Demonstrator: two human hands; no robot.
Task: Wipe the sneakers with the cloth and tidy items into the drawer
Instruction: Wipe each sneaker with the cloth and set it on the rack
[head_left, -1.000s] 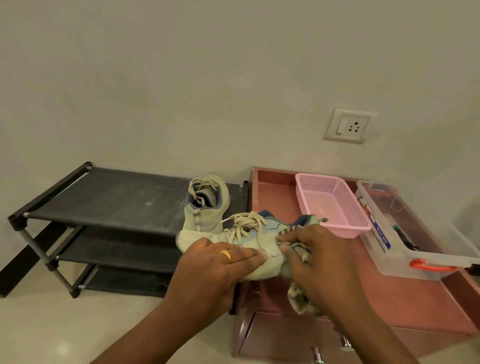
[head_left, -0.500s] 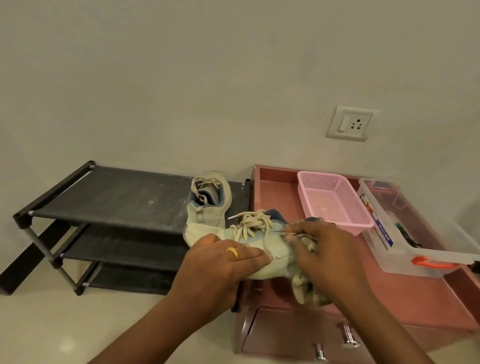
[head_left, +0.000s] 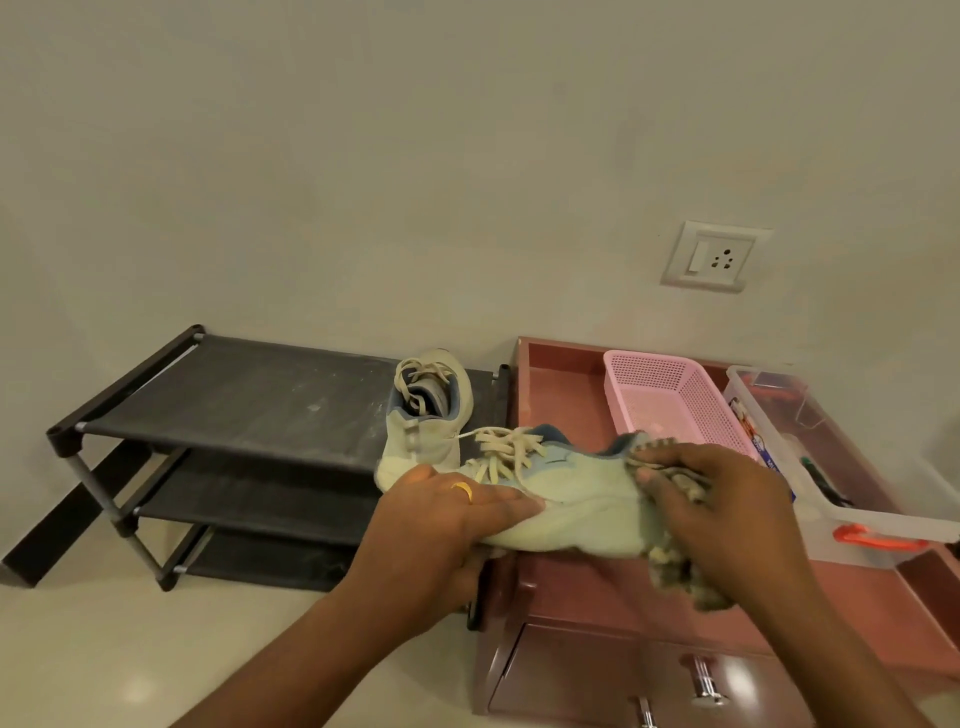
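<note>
Head view: left hand grips sneaker, right hand pinches cloth; pink basket and clear box behind.

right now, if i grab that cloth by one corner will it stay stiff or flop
Probably flops: the cloth hangs limp below the right hand gripping it. Likely light, since it bunches small against the sneaker. Its fuzzy look suggests it won't slip easily.
</note>
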